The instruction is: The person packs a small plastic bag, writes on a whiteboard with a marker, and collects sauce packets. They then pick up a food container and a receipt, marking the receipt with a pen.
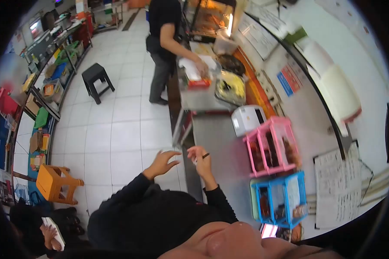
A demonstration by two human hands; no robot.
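Observation:
My left hand is held out in front of me over the tiled floor, thumb and fingers apart, with nothing in it. Facing it is my right hand, a dark band on one finger, near the edge of the metal counter. Its fingers are curled in, and a small whitish bit shows at them, too small to name. The two hands do not touch each other.
A pink drawer rack, a blue rack and a white device stand along the counter. Farther up, a co-worker's hand is at white paper beside a tray of yellow food. Black and orange stools stand left.

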